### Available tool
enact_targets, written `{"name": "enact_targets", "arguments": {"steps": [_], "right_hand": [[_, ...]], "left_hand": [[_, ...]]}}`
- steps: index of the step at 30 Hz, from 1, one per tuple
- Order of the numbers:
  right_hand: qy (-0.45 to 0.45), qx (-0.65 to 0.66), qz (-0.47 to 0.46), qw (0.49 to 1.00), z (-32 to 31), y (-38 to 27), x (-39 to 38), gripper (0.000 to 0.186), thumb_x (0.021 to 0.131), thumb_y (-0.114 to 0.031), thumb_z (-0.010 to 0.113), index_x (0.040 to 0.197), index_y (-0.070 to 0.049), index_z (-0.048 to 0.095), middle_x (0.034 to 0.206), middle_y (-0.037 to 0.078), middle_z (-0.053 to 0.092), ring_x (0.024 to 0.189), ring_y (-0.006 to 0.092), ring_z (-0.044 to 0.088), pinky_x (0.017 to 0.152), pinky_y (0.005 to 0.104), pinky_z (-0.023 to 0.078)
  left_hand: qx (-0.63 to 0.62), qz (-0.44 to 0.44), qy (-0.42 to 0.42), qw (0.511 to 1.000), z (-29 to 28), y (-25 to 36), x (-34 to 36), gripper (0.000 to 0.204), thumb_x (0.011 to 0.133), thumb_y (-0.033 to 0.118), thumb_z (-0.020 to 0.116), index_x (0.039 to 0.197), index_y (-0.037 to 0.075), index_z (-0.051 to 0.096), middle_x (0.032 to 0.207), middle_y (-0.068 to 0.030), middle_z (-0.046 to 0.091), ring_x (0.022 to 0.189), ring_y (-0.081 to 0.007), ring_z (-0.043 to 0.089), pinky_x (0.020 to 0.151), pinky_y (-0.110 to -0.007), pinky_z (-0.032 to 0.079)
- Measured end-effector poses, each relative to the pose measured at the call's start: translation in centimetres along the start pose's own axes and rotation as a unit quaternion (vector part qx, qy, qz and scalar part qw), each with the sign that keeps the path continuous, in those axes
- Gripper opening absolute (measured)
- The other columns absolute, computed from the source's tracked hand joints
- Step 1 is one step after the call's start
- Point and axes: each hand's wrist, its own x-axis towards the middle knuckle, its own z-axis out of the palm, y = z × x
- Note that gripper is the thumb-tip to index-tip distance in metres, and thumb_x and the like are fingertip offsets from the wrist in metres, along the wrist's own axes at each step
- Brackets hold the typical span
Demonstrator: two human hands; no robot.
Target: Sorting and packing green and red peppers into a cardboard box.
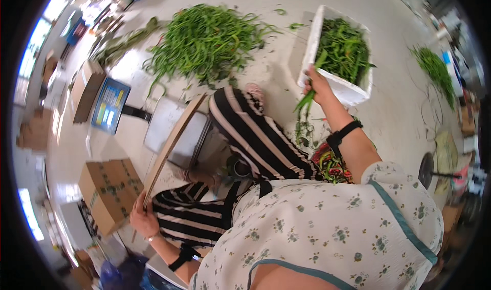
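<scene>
My right hand (320,87) is closed around a small bunch of long green peppers (306,103), held at the near left side of a white foam box (308,59). Inside that box lies a heap of darker green peppers (343,49). My left hand (144,218) grips the lower end of a flat brown cardboard piece (171,144), seen nearly edge-on and leaning up beside my left knee. Ahead of my knees, a large loose pile of long green peppers (209,47) spreads over the floor.
A scale platform (166,118) with a blue display (110,105) stands left of my knees. Near it are a taped cardboard box (110,190) and folded cardboard (88,90). Red and green peppers (332,164) lie by my right thigh. More greens (433,70) lie far right.
</scene>
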Motion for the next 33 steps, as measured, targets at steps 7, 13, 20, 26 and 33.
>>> {"name": "enact_targets", "arguments": {"steps": [7,13,20,26,33], "right_hand": [[0.159,0.191,0.226,0.942,-6.3,7.3,6.6,0.019,0.09,-0.023,0.048,0.09,-0.005,0.044,0.068,0.01,0.046,0.05,0.022,0.043,0.051,0.0396,0.045],[-0.18,0.208,0.004,0.961,9.5,-4.8,8.1,0.045,0.087,-0.03,0.053,0.119,-0.002,0.042,0.108,0.017,0.052,0.097,0.0311,0.051,0.087,0.0502,0.042],[-0.204,-0.001,-0.171,0.964,15.9,-8.2,6.0,0.039,0.08,-0.025,0.062,0.109,-0.003,0.051,0.1,0.011,0.056,0.087,0.0216,0.056,0.07,0.0324,0.047],[-0.209,-0.259,0.008,0.943,8.4,3.6,2.2,0.026,0.082,-0.02,0.06,0.102,-0.004,0.056,0.088,0.008,0.062,0.076,0.0163,0.059,0.058,0.029,0.047],[-0.298,-0.642,0.093,0.7,-3.7,13.7,-2.6,0.031,0.086,-0.023,0.053,0.111,-0.005,0.051,0.106,0.012,0.056,0.092,0.0216,0.054,0.069,0.0345,0.045]], "left_hand": [[0.003,-0.038,-0.032,0.999,-0.3,0.3,0.4,0.029,0.072,0.018,0.064,0.1,0.016,0.064,0.096,-0.0083,0.064,0.085,-0.0291,0.059,0.073,-0.036,0.046],[-0.006,-0.054,-0.037,0.998,-0.8,0.6,0.1,0.026,0.072,0.017,0.063,0.098,0.016,0.064,0.096,-0.0062,0.064,0.087,-0.0282,0.059,0.075,-0.036,0.045],[-0.021,-0.045,-0.03,0.998,-0.8,0.5,0.1,0.025,0.072,0.018,0.063,0.097,0.016,0.064,0.096,-0.0045,0.063,0.086,-0.0256,0.059,0.075,-0.035,0.044],[0.014,-0.056,-0.034,0.998,-0.1,-0.6,-0.6,0.028,0.071,0.022,0.067,0.099,0.019,0.065,0.094,-0.0077,0.064,0.084,-0.0279,0.06,0.071,-0.037,0.046],[0.015,-0.084,0.006,0.996,-0.5,-1.3,-1.7,0.024,0.077,0.028,0.061,0.1,0.022,0.064,0.093,-0.0054,0.064,0.08,-0.0274,0.061,0.064,-0.035,0.047]]}}
